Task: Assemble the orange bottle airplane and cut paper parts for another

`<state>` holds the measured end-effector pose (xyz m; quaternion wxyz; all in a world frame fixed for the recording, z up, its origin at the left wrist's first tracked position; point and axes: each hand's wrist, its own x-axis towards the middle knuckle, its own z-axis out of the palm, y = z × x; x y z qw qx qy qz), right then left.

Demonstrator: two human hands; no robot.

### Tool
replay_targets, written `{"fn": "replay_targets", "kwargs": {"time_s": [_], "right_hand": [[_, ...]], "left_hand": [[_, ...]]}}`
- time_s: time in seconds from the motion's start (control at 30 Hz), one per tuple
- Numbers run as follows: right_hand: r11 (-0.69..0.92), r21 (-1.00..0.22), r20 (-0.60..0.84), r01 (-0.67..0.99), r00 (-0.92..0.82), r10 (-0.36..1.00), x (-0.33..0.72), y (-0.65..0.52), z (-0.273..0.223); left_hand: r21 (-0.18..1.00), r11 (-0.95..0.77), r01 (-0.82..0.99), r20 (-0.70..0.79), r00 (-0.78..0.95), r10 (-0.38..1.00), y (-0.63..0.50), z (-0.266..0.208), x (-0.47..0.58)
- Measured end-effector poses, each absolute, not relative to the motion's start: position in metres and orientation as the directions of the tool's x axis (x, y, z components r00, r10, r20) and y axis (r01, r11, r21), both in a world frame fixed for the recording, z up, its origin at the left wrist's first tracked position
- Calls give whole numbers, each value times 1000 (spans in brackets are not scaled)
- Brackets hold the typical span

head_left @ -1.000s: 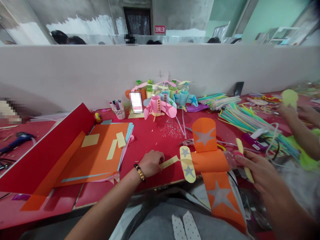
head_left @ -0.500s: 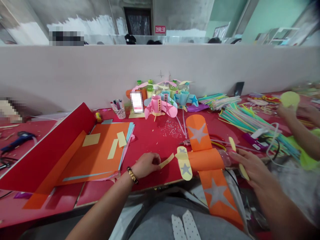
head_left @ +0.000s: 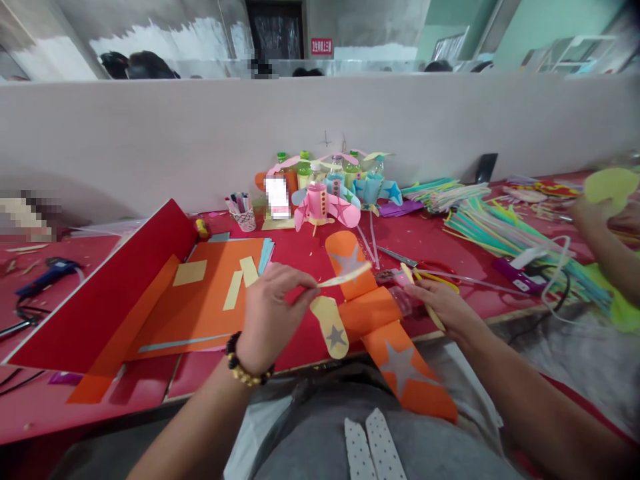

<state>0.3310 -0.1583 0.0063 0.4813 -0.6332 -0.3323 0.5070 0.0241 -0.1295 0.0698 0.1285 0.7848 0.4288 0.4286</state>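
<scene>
The left hand [head_left: 275,313] pinches a narrow pale-yellow paper strip [head_left: 346,275]; the right hand [head_left: 444,303] grasps the nose of an orange paper-wrapped clear plastic bottle plane [head_left: 369,313], held over the near edge of the red table [head_left: 295,250]. Star-marked orange paper wings [head_left: 413,377], a rounded pale-yellow tail piece [head_left: 334,333] and a pale-yellow propeller [head_left: 434,316] seem already fitted; the strip looks unattached. The plane's long axis runs sideways, nose rightward and slightly away, wings crosswise.
</scene>
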Motion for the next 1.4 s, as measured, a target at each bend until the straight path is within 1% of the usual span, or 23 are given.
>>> {"fn": "replay_targets", "kwargs": {"time_s": [0.07,0.1,0.17,0.23,0.3,0.47,0.67,0.93,1.1,1.2,1.3,1.4], "right_hand": [[-330,-943,-334,-52,184,924,327,-153,3],[-338,-940,-341,-47,154,927,325,-152,2],[-353,-935,-355,-40,156,922,324,-150,0],[-355,-935,-354,-23,163,921,325,-149,-2],[-331,-944,-325,7,169,931,326,-149,-5],[-305,-952,-294,35,177,939,328,-150,-9],[-262,-964,-253,40,161,954,329,-148,-12],[-299,-954,-296,-10,157,942,326,-148,-7],[-308,-951,-300,25,167,939,326,-149,-6],[-308,-951,-302,12,153,941,326,-148,-5],[-320,-947,-317,-4,145,937,327,-148,-6],[-332,-943,-324,29,153,933,329,-148,-7]], "left_hand": [[424,-687,591,628,354,692,-140,65,42],[354,-711,608,635,402,659,-143,59,50],[229,-737,636,620,488,614,-149,47,60],[142,-750,646,593,551,587,-152,34,64],[97,-770,630,579,594,559,-154,23,65],[49,-816,575,543,671,505,-156,9,64],[-22,-849,528,522,730,441,-159,7,62],[-82,-874,478,449,801,396,-161,12,62],[-131,-875,467,413,828,380,-161,14,64],[-158,-877,455,380,847,371,-161,15,65],[-173,-879,445,345,863,369,-162,17,66],[-184,-875,449,315,870,380,-162,19,67]]}}
